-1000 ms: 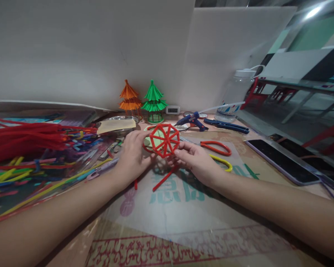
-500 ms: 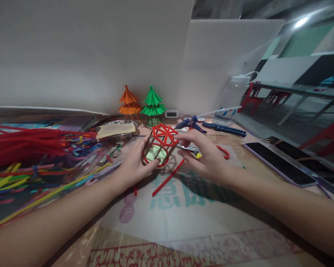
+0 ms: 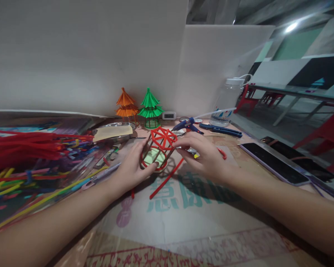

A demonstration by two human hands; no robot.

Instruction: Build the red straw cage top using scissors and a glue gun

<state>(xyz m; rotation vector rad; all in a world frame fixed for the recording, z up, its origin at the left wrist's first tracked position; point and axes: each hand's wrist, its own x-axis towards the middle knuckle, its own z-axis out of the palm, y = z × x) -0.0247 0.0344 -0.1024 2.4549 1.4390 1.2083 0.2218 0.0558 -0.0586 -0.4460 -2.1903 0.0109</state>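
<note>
My left hand [image 3: 133,161] grips the base of a small pavilion model [image 3: 164,139], its thumb across the near rim. The model has a red pipe-cleaner frame on top, brown posts and a pale green floor, and it leans to the right. At its upper right edge, my right hand [image 3: 202,154] pinches with thumb and forefinger close to the red frame. Whether a small piece sits between those fingertips is hidden. A loose red pipe cleaner [image 3: 167,178] lies on the table just in front of the model.
Behind stand an orange pavilion [image 3: 125,107] and a green pavilion [image 3: 149,107]. A blue glue gun [image 3: 187,125], dark blue pliers-like tool [image 3: 221,130], water bottle [image 3: 226,100] and phone [image 3: 274,163] lie rightward. Bundles of coloured pipe cleaners [image 3: 25,146] fill the left, beside a metal dish [image 3: 114,133].
The camera view has shifted slightly. My right hand's fingers have closed in toward the upper right edge of the red frame; my left hand keeps its hold on the model.
</note>
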